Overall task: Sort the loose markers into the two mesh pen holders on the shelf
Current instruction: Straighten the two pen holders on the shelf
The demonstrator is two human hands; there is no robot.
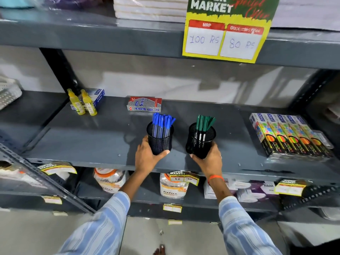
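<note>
Item 1: your left hand (147,155) is wrapped round the base of the left pen holder (160,138), thumb across the front, fingers behind; holder upright on the shelf (92,140), full of blue markers (162,122), caps up. Item 2: your right hand (207,159) cups the right pen holder (200,141) from below and the near side; this one is tilted toward you, its base seemingly partly off the shelf, w/ green markers (204,124) leaning inside. Judgement: sorting by colour looks done, since no loose markers show near either hand; you prob. grip both low so the tall markers don't tip them, and to square the pair side by side. Holders are near each other, not touching. Beyond your left hand, at the back: a silver and red box (144,106). Further left: two yellow bottles (82,103) w/ a blue box (98,97) behind them. Well right of your right hand: a row of neon colour packs (288,135). Above both hands: a yellow price sign (224,41) on the upper shelf edge. Below your wrists: plastic jars (173,184) on the lower shelf. Risk: the tilted holder could spill the green ones if set down unevenly.
</note>
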